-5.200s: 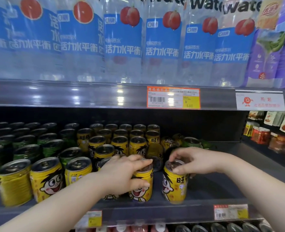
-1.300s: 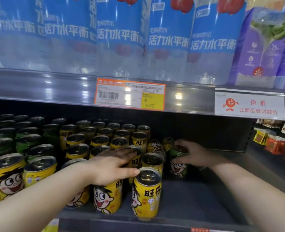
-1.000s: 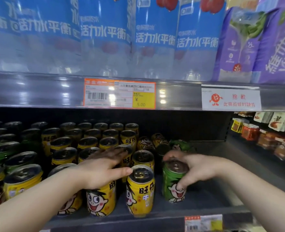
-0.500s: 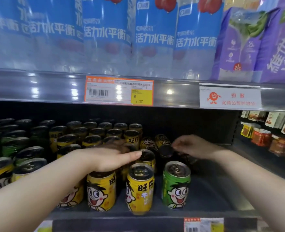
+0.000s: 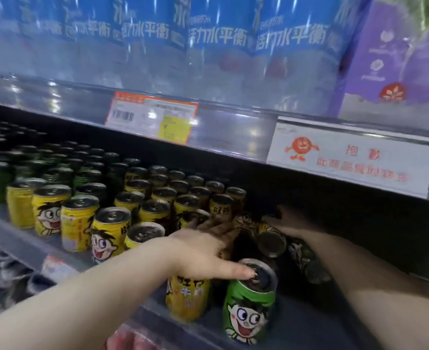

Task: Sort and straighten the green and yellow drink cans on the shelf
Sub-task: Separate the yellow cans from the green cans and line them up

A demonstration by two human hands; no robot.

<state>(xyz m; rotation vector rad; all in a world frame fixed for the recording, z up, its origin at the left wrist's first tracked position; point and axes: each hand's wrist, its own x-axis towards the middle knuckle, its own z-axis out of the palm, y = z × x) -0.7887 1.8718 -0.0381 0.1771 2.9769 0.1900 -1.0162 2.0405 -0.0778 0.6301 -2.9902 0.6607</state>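
Green can (image 5: 248,306) stands upright at the front edge of the shelf (image 5: 309,329) beside yellow cans (image 5: 107,233), our left hand (image 5: 203,251) flat over them, fingers straight, thumb on the green lid, while our right hand (image 5: 291,223) reaches a tipped can (image 5: 271,242) in shadow, where we cannot tell its grip.

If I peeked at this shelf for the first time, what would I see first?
Probably the bright green can with the grinning cartoon face, at the front edge, with the thumb of the left hand on its lid. Left of it stand rows of yellow cans, and behind it the right hand reaches into the dark by a toppled can.
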